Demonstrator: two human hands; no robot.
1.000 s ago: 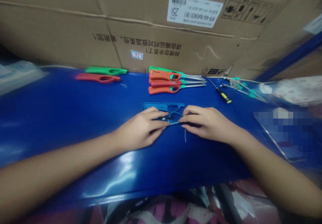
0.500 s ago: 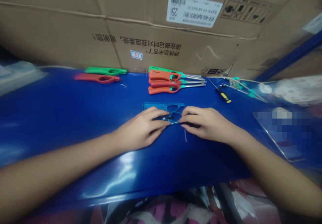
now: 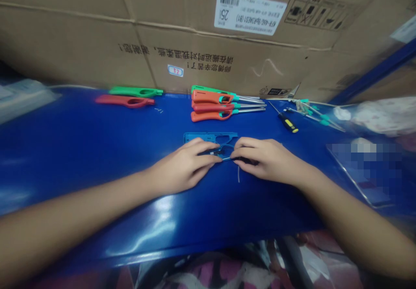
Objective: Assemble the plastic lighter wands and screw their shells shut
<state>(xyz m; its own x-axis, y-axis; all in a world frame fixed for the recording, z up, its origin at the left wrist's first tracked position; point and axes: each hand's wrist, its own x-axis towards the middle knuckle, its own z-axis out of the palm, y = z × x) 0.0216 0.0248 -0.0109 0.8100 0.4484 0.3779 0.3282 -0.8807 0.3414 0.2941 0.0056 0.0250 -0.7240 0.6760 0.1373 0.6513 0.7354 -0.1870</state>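
Note:
My left hand (image 3: 188,163) and my right hand (image 3: 264,161) meet over the blue table, fingers closed on a blue lighter casing (image 3: 228,151) from its two sides. Small dark and metallic parts show in the gap between my fingertips; the rest of the piece is covered by my hands. A thin pale tube (image 3: 238,175) hangs out below my right fingertips. Just beyond my hands lies a second blue casing half (image 3: 203,137), with a trigger opening at its right end.
Several assembled lighters (image 3: 211,115) lie stacked behind. Green (image 3: 133,91) and red casings (image 3: 120,101) sit at left, near small pins (image 3: 158,110). Rightward are a screwdriver (image 3: 287,123), metal tubes with teal parts (image 3: 320,118) and a clear-edged sheet (image 3: 352,178). A cardboard box (image 3: 97,29) walls the back.
My left fingertips have shifted slightly to the right along the held casing. Both hands otherwise keep their place, and the things on the table have not moved.

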